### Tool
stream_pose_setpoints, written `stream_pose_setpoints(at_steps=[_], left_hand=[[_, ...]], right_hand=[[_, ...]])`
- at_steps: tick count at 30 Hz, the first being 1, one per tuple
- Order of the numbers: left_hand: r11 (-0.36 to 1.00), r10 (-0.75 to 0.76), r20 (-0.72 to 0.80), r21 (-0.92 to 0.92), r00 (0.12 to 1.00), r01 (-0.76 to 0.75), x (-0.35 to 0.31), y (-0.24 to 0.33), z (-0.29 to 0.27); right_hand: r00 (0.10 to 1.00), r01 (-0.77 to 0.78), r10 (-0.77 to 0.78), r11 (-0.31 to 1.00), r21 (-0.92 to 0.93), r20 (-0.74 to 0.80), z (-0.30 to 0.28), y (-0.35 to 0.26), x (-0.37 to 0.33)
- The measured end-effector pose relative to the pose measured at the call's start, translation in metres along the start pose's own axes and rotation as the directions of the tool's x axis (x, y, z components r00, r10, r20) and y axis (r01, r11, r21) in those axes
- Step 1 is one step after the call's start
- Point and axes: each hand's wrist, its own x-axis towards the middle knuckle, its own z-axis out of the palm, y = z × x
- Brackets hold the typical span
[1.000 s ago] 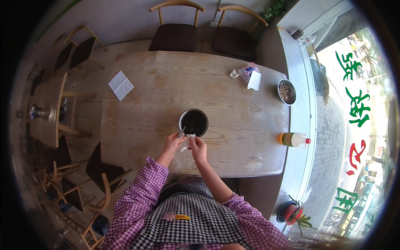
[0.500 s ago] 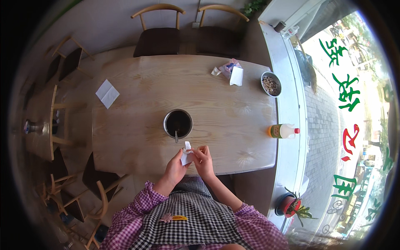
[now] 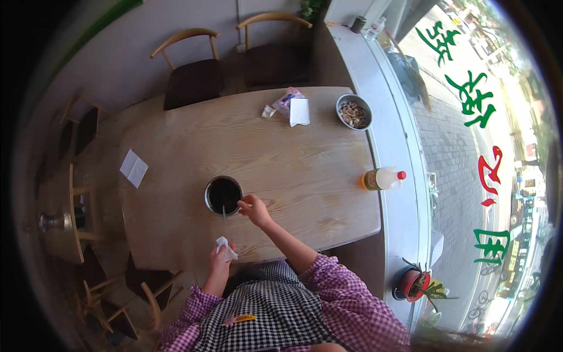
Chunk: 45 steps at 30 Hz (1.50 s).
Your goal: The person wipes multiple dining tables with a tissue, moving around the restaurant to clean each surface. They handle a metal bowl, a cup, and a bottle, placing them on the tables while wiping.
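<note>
My left hand is closed around a crumpled white paper tissue at the near edge of the table. My right hand reaches forward with its fingers curled, the fingertips at the right rim of a round metal bowl. Whether they touch the rim or pinch something small is too fine to make out. Dark contents fill the bowl, and the handle of a spoon sticks out over its near side.
On the wooden table a white paper lies far left. At the back right are a pink packet, a white pad and a metal bowl of brownish pieces. A red-capped bottle stands by the window sill.
My hands, together over the white paper before, are now apart. The right has gone forward to the bowl; the left keeps the paper, now crumpled. The whole view has turned slightly.
</note>
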Motion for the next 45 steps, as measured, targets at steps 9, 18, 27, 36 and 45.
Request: stream_pose_setpoints(at_steps=[9,18,27,36,45], left_hand=[[0.995,-0.022,-0.085,-0.096,0.996,0.014,0.004,-0.013,-0.031],[1.000,-0.009,0.029,-0.023,1.000,0.009,0.006,-0.008,-0.006],[0.994,-0.045,0.135,0.108,0.990,0.031,0.017,-0.006,0.013],[0.989,-0.068,0.131,0.142,0.989,0.050,0.016,-0.002,0.022],[0.989,-0.107,0.107,0.115,0.989,0.094,0.016,-0.002,0.036]], right_hand=[[0.994,-0.073,0.085,0.985,0.157,-0.074,-0.007,0.007,0.005],[0.964,0.012,0.093,0.920,0.391,-0.248,-0.156,-0.019,-0.028],[0.669,0.309,0.173,0.821,0.481,-0.723,-0.303,-0.005,-0.005],[0.498,0.522,0.364,0.598,0.607,-0.787,-0.337,0.016,0.052],[0.906,0.203,0.223,0.517,0.832,-0.360,-0.281,-0.024,0.068]])
